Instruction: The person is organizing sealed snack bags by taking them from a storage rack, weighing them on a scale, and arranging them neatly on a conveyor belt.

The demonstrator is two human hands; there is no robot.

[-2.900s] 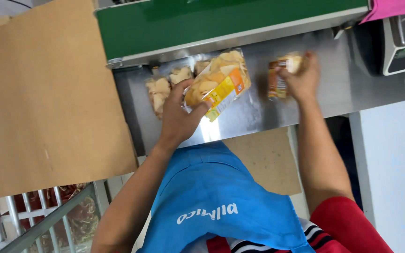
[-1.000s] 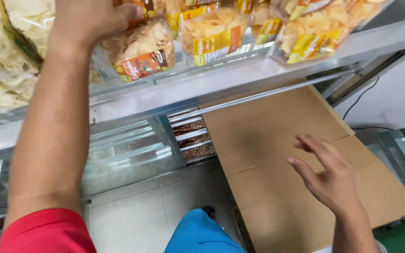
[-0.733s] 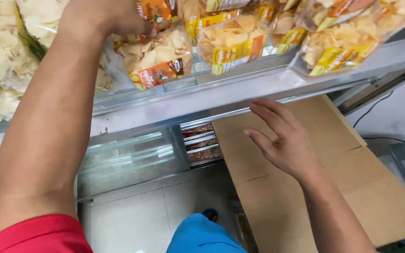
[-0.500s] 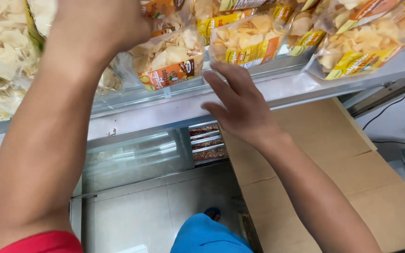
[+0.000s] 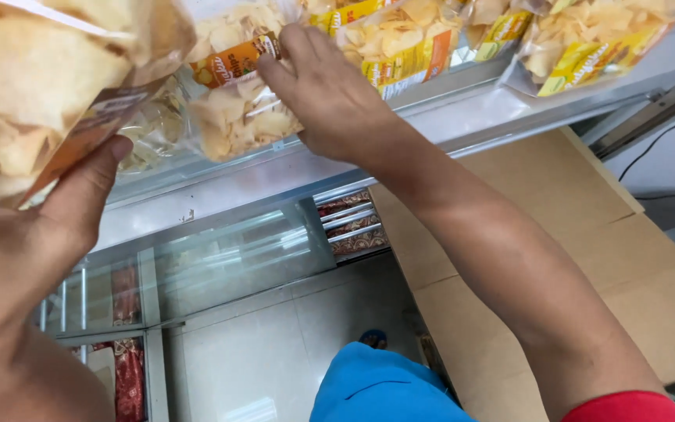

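L hand (image 5: pixel 48 234), left edge of frame, holds a big clear bag of pale chips (image 5: pixel 48 86) raised at upper left; thumb pressed under the bag's lower edge, other fingers hidden behind it, so the grip is only part visible. R hand (image 5: pixel 330 98), upper centre, reaches across w/ fingers (image 5: pixel 294 47) spread fairly wide, laid on a smaller chip bag w/ orange label (image 5: pixel 232 86). Touching for sure; can't tell if they've closed round it.

That small bag sits on the steel surface (image 5: pixel 470 125) running across the top of frame, in a row w/ more chip bags w/ yellow labels (image 5: pixel 400 47) to the right. Below: glass-front cabinet (image 5: pixel 220 258), tiled floor, flat cardboard (image 5: pixel 587 258) at lower right.

Step in hand, by my read: arranging bags along the row, R hand shifting or steadying the small one while the L brings the big one in. Next move prob. calls for a gap in the row at the left end, then lowering the big bag gently, since chips crush and the plastic slides on steel.
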